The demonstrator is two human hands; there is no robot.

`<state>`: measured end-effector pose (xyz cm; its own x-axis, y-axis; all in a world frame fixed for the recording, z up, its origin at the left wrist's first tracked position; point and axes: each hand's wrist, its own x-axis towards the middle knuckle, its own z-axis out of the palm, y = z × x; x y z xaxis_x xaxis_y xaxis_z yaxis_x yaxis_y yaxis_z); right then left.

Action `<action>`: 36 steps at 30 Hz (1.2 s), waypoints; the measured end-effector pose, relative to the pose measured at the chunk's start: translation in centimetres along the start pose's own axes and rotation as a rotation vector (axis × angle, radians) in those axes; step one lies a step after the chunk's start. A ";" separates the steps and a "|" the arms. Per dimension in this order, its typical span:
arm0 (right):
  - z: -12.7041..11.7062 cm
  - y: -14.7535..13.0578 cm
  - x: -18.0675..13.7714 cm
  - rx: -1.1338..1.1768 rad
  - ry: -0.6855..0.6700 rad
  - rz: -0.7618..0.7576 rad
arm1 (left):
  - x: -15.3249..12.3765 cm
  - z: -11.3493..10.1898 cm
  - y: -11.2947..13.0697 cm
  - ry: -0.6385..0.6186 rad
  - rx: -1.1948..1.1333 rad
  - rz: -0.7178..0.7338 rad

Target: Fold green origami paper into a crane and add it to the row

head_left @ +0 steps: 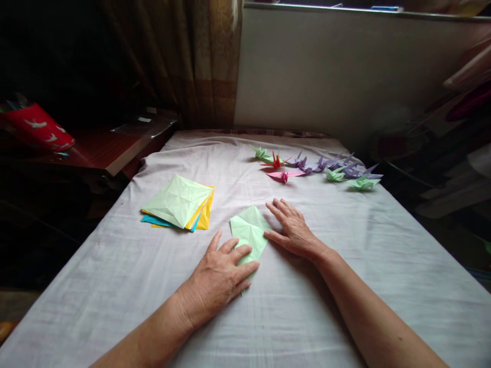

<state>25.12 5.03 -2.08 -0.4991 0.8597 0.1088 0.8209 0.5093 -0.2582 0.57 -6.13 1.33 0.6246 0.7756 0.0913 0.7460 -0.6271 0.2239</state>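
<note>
A partly folded sheet of light green origami paper point(251, 225) lies flat on the cloth between my hands, with crease lines fanning across it. My left hand point(226, 268) rests over its lower left part, fingers spread and pressing on the paper; the bottom end is mostly covered. On the other side, my right hand point(289, 227) lies with fingers stretched out, its thumb touching the paper's right edge. To the left is a stack of creased paper squares point(178, 199), pale green on top, with yellow and blue below.
Several folded paper cranes in purple, green, red and pink, among them a pink crane point(284, 176), stand at the back right. A pale cloth point(115, 286) covers the table. At left, a red container point(36, 127) stands on a brown desk point(111, 153). A curtain point(203, 61) hangs behind.
</note>
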 end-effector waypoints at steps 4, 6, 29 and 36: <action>-0.1 -0.6 -0.4 0.007 0.007 -0.073 | 0.0 -0.1 0.2 0.010 0.006 -0.009; 0.0 -0.8 -0.5 0.009 -0.013 -0.109 | -0.1 -0.1 0.2 0.024 0.002 -0.008; -1.3 -2.8 -1.0 0.113 0.376 -0.066 | 0.7 1.9 0.5 0.150 0.004 -0.030; -1.9 -7.9 -6.7 0.139 0.112 -0.135 | 0.9 2.2 0.3 0.221 -0.046 -0.070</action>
<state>22.46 -4.67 1.11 -0.5616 0.7870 0.2555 0.6987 0.6165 -0.3630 1.81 -5.76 -0.64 0.5025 0.8168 0.2834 0.7712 -0.5716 0.2803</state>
